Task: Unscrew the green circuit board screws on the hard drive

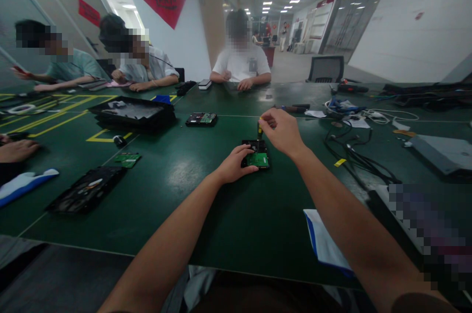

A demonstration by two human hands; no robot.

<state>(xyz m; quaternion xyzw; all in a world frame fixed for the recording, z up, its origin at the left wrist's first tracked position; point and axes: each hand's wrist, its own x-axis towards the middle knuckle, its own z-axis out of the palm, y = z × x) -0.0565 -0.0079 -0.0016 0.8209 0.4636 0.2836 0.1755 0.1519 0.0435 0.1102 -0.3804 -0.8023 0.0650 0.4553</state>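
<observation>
A hard drive lies on the green table in front of me, its green circuit board facing up. My left hand grips the drive's left side, fingers over the top and thumb along the near edge. In my right hand is a screwdriver with a yellow and black handle, pinched at its top between the fingertips. It stands about upright over the far part of the drive. Whether its tip sits in a screw is too small to tell.
Another hard drive lies farther back, left of a black tray stack's right side. Loose cables and a grey box are on the right. A black tray and a circuit board lie left. Several people sit around the table.
</observation>
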